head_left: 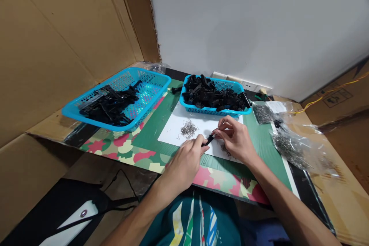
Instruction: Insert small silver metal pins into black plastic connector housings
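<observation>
A small black plastic part (210, 138) lies in the grip of my left hand (188, 156), whose fingers are closed round its near end. My right hand (235, 138) meets it at the far end, thumb and fingertips pinched together. Whatever sits between those right fingertips is too small to make out. Beneath both hands is a white sheet of paper (170, 132). One pile of tiny metal pieces (188, 128) rests on the sheet left of the hands. A second pile of metal pieces (227, 151) is partly hidden under my right hand.
Behind the hands stands a blue basket (188, 108) heaped with black plastic parts. A larger blue basket (155, 80) at the left holds more black parts. Clear bags of metal pieces (288, 148) lie at the right. Cardboard walls (66, 19) and a power strip (250, 85) border the table.
</observation>
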A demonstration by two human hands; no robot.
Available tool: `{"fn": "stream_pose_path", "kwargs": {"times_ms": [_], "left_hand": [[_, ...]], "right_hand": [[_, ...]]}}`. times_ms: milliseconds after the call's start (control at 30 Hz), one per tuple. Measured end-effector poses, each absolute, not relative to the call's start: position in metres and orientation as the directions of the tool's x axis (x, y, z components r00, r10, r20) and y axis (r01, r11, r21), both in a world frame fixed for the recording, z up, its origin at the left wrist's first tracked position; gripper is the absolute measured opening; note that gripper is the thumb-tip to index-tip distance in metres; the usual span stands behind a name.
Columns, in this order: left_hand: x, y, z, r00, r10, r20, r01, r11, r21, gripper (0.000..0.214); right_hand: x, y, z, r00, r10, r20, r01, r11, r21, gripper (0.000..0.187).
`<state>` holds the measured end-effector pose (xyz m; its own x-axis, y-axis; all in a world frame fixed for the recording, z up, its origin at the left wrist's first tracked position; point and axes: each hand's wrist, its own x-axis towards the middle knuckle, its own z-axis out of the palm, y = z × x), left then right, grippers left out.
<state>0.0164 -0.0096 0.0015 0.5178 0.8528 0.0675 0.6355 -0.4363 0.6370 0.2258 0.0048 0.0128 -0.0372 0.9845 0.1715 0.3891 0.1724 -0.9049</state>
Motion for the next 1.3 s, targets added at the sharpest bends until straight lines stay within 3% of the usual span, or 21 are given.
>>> {"fn": "stream_pose_path", "kwargs": {"times_ms": [200,267,367,500,633,800,1133,1300], "left_hand": [[0.014,-0.008,0.003,0.472,0.878,0.075,0.566,-0.367,0.738,0.015],[0.013,-0.007,0.006,0.456,0.885,0.089,0.532,-0.351,0.771,0.015],[0.013,-0.006,0.011,0.455,0.886,0.088,0.508,-0.340,0.792,0.016],[0.013,-0.004,0.014,0.490,0.861,0.137,0.461,-0.389,0.798,0.018],[0.012,-0.004,0.014,0.490,0.860,0.143,0.440,-0.385,0.811,0.021],[0.010,-0.005,0.015,0.468,0.872,0.141,0.422,-0.360,0.832,0.022],[0.011,-0.005,0.011,0.499,0.855,0.140,0.410,-0.375,0.831,0.021],[0.012,-0.004,0.011,0.491,0.857,0.157,0.404,-0.383,0.831,0.020]], "right_hand": [[0.239,0.010,0.017,-0.053,0.969,0.242,0.479,0.237,-0.845,0.015],[0.250,0.013,0.018,-0.101,0.959,0.264,0.616,0.269,-0.740,0.024],[0.262,0.017,0.016,-0.223,0.944,0.242,0.779,0.322,-0.539,0.023],[0.266,0.020,0.014,-0.281,0.940,0.191,0.845,0.337,-0.415,0.019],[0.263,0.016,0.021,-0.266,0.939,0.216,0.797,0.341,-0.499,0.012],[0.257,0.009,0.033,-0.346,0.936,0.072,0.711,0.311,-0.631,0.010],[0.245,0.010,0.022,-0.387,0.921,0.040,0.747,0.339,-0.572,0.017],[0.241,0.005,0.029,-0.412,0.906,0.098,0.622,0.358,-0.696,0.016]]}}
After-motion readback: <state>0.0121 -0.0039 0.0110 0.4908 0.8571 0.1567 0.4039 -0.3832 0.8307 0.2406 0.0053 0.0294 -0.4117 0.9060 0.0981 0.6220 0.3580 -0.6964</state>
